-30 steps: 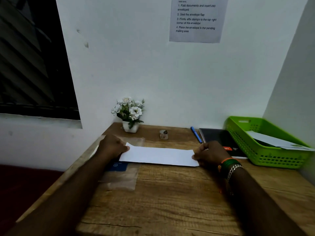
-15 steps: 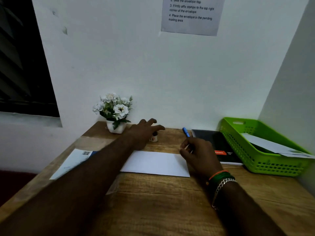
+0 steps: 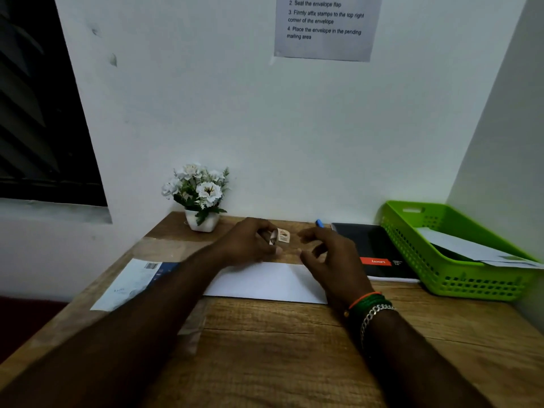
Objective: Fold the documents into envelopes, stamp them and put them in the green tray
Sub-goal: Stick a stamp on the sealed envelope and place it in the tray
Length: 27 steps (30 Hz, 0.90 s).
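Head camera view: left hand [image 3: 250, 242] pinches a small strip of stamps [image 3: 281, 235] above the far edge of a white envelope [image 3: 265, 282] lying flat on the wooden desk [image 3: 294, 348]. Right hand [image 3: 326, 254] hovers just beside it, fingers loosely open, empty. Green tray [image 3: 459, 278] holding envelopes sits far right.

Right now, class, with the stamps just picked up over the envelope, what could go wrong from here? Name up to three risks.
1. The left hand pinches the small roll of stamps only at its fingertips; a loose grip could drop it.
2. The right hand partly covers the envelope and its top right corner, so the stamp might land crooked or misplaced.
3. The envelope lies unweighted on the wooden desk; a brushing forearm could slide it.
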Motion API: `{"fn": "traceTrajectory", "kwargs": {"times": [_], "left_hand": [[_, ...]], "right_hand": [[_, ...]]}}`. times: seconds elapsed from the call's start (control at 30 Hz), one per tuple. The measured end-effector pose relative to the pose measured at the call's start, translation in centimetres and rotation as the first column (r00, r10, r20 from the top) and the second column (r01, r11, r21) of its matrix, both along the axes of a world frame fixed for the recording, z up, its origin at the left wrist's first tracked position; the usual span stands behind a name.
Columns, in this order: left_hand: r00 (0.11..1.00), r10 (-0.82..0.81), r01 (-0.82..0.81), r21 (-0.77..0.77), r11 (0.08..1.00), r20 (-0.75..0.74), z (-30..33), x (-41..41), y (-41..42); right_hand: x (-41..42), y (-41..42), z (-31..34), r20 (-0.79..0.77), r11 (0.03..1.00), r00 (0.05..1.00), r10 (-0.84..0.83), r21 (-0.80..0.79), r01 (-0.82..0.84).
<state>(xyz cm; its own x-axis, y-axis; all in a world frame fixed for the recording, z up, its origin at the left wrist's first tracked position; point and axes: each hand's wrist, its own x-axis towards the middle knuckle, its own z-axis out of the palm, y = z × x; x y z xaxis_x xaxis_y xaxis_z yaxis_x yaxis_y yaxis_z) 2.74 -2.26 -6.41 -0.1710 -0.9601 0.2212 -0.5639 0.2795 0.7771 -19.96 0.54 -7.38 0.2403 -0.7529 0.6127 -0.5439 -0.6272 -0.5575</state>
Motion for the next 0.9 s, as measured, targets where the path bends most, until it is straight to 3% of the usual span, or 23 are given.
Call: {"fn": "traceTrajectory", "kwargs": {"times": [0.07,0.17,0.53,0.8,0.9], "left_hand": [[0.990,-0.070,0.080,0.079,0.994,-0.121,0.3,-0.9,1.4],[0.984,-0.093,0.108,0.090,0.990,-0.155,0.7,-1.6,2.4],[0.997,-0.079,0.079,-0.023,0.997,0.002,2.5,-1.8,3.9],[0.994,-0.096,0.096,-0.009,0.995,0.045,2.4,-2.3,3.6],[0.994,-0.100,0.100,0.009,0.995,0.046,2.1,-2.1,3.2]], "right_hand": [[0.1,0.1,0.1,0.008,0.999,0.999,0.044,-0.015,-0.044],[0.1,0.1,-0.1,0.001,0.997,0.997,0.076,0.016,-0.076],[0.3,-0.4,-0.4,0.274,0.979,0.954,0.118,0.127,-0.158],[0.1,-0.4,-0.1,0.149,0.999,0.988,0.038,-0.038,-0.032],[0.1,-0.4,-0.1,0.150,1.000,0.988,0.019,-0.017,-0.017]]}}
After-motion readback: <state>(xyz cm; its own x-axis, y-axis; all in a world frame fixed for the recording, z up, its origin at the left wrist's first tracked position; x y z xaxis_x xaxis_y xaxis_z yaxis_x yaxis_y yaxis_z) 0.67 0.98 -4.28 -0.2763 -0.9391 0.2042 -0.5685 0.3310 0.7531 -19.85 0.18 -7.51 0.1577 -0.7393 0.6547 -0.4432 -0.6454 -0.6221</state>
